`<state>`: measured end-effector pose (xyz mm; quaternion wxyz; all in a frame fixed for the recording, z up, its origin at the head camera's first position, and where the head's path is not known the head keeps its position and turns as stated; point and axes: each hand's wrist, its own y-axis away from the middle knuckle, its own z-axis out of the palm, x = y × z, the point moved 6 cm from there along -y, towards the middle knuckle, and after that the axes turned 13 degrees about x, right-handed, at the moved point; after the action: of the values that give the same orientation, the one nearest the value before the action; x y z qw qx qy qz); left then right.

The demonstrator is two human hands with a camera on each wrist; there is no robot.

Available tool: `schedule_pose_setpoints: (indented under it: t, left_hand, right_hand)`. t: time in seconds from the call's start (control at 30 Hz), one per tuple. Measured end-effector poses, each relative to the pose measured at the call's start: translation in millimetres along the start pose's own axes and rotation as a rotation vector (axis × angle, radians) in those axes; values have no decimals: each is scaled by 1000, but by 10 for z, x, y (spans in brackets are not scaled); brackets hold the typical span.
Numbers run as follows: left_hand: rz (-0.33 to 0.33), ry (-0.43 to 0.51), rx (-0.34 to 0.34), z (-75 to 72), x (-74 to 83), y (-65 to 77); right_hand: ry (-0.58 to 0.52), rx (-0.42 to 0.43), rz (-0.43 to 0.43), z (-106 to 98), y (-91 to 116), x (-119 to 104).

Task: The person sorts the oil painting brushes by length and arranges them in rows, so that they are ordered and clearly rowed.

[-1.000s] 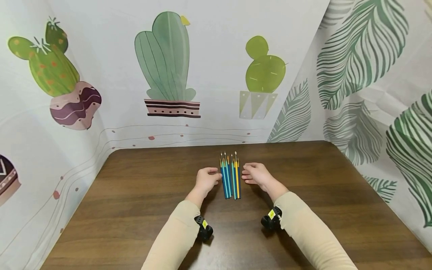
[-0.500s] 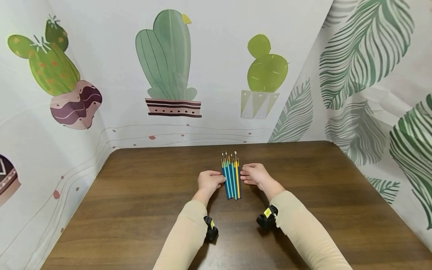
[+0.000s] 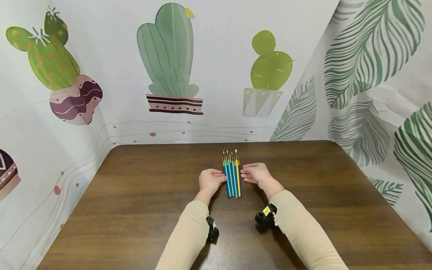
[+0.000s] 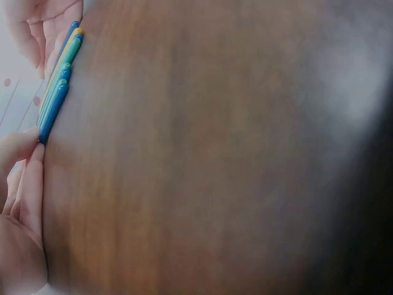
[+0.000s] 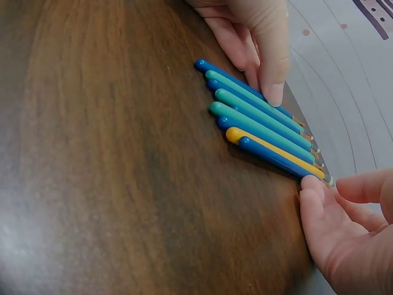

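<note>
Several paintbrushes [image 3: 233, 180] lie side by side on the table, bristles pointing to the far edge. Their handles are blue and teal, with one yellow handle [image 5: 276, 147] near the right side of the row. My left hand [image 3: 210, 181] is at the row's left side, its thumb touching the outermost blue brush and its fingers fairly straight beside it. Against the right side rest the fingertips of my right hand [image 3: 259, 174], its fingers loosely extended. In the left wrist view the rounded handle ends [image 4: 63, 89] show between both hands.
The brown wooden table [image 3: 141, 210] reaches back to a white wall cloth [image 3: 219, 75] printed with cacti and leaves. Black wrist cameras [image 3: 266, 215] hang under both beige sleeves [image 3: 305, 225], close above the table.
My left hand has moved right, up against the brushes, and the row has drawn closer together. The right hand stays about where it was, and the head view has tilted slightly.
</note>
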<state>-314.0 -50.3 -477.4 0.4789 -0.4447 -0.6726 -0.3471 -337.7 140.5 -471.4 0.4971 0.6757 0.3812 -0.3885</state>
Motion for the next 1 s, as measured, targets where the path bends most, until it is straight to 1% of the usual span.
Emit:
schedule_pose_setpoints:
  t: [0.23, 0.43, 0.57, 0.7, 0.83, 1.0]
  left_hand:
    - [-5, -13, -2, 5, -6, -2]
    - [1, -16, -2, 8, -17, -9]
    - [7, -29, 8, -6, -9, 1]
    - [14, -30, 10, -11, -3, 12]
    - [22, -36, 9, -9, -5, 18]
    - [42, -45, 9, -14, 3, 13]
  right_hand:
    - [-17, 6, 6, -6, -23, 12]
    - [-12, 32, -11, 18, -48, 19]
    - [15, 45, -27, 47, -48, 24]
    - [46, 53, -65, 69, -29, 13]
    - [82, 75, -100, 81, -21, 0]
    - [138, 110, -121, 93, -39, -16]
